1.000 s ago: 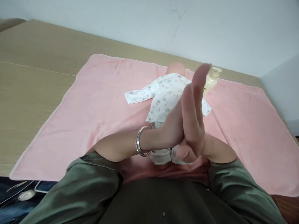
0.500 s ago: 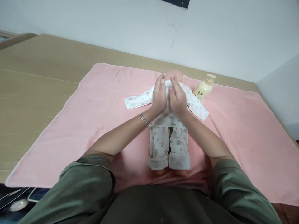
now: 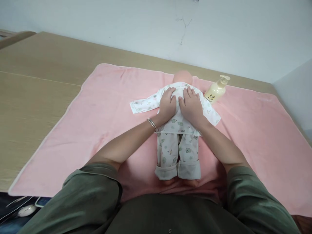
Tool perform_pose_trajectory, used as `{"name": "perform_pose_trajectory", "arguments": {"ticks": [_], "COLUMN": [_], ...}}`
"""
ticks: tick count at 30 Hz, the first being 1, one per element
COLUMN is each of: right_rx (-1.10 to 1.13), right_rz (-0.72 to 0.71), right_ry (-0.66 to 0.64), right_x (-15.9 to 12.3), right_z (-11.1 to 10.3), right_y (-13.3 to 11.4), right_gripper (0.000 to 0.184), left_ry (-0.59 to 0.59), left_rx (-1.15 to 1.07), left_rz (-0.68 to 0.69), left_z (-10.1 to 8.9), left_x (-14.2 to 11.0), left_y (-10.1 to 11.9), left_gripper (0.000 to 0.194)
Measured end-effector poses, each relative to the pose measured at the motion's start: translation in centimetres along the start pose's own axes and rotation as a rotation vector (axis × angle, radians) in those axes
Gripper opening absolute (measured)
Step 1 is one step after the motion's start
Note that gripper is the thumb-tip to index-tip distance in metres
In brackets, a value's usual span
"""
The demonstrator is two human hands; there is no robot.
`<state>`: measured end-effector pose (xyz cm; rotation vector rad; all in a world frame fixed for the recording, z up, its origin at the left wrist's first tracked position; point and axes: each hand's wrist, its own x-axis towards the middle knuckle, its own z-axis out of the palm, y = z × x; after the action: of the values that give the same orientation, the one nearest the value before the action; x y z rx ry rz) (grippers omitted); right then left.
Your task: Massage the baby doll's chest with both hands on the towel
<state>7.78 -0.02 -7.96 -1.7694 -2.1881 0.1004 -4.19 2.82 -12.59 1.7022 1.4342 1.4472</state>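
A baby doll (image 3: 183,77) lies on a pink blanket (image 3: 114,94), its head toward the wall and its feet toward me. It wears a white printed top (image 3: 179,125) with the sleeves spread out, and matching pants (image 3: 188,149) with turned-up cuffs. My left hand (image 3: 167,104) rests flat on the left part of the doll's upper body, fingers stretched out. Beside it, my right hand (image 3: 191,105) lies on the right part with its fingers extended. The two thumbs are close together but apart. Neither hand grips anything.
A cream pump bottle (image 3: 215,91) stands on the blanket to the right of the doll's head. The blanket covers much of a wooden table (image 3: 36,97), which runs along a white wall (image 3: 109,26). A white rounded object (image 3: 26,210) shows at lower left.
My hands have turned from upright, palms facing each other, to flat on the doll's top, palms down. The doll's head shows more fully now. The view has shifted slightly.
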Motion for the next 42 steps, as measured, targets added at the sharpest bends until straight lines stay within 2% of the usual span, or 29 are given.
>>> {"name": "perform_pose_trajectory", "arguments": {"ticks": [3,5,12,14,17,21,26,31,37,39,42], "right_rx": [-0.038,-0.029,0.043,-0.002,-0.058,0.004,0.089,0.070,-0.130,-0.169,-0.131], "right_rz": [-0.109,-0.153,-0.025,-0.015,-0.083,-0.119,-0.098,0.030,-0.036,-0.061,-0.056], "right_ry": [0.013,0.016,0.013,0.019,0.013,-0.035,-0.032,0.017,0.014,-0.025,-0.059], "right_x": [-1.6,-1.8,1.8,1.4,-0.1,-0.7,1.2,2.2,-0.6,-1.0,0.1], "right_z": [0.1,0.2,0.1,0.1,0.3,0.1,0.0,0.4,-0.7,-1.2,-1.5], "right_y": [-1.0,-1.1,1.4,1.1,-0.1,-0.8,1.0,2.2,-0.2,-0.6,0.3], "right_gripper": [0.052,0.052,0.054,0.055,0.054,0.053,0.052,0.058,0.054,0.052,0.053], "left_ry": [-0.019,-0.040,-0.066,-0.083,-0.125,-0.139,-0.156,-0.197,-0.329,-0.311,-0.262], "left_rx": [0.035,0.081,0.198,0.202,0.182,0.150,0.239,0.294,0.298,0.337,0.394], "left_rz": [0.000,0.012,0.090,0.074,0.068,0.090,0.100,0.130,0.026,0.030,0.133], "left_z": [0.0,0.0,0.5,0.4,0.3,0.4,0.6,0.1,-0.7,-0.6,-0.2], "left_x": [0.0,-0.1,-0.1,-0.1,0.1,0.4,0.1,0.3,2.9,2.7,0.8], "left_y": [0.0,0.1,0.1,0.1,-0.3,-1.0,-0.6,-0.3,-1.4,-1.2,0.1], "left_gripper": [0.044,0.046,0.047,0.047,0.046,0.046,0.048,0.048,0.052,0.053,0.051]}}
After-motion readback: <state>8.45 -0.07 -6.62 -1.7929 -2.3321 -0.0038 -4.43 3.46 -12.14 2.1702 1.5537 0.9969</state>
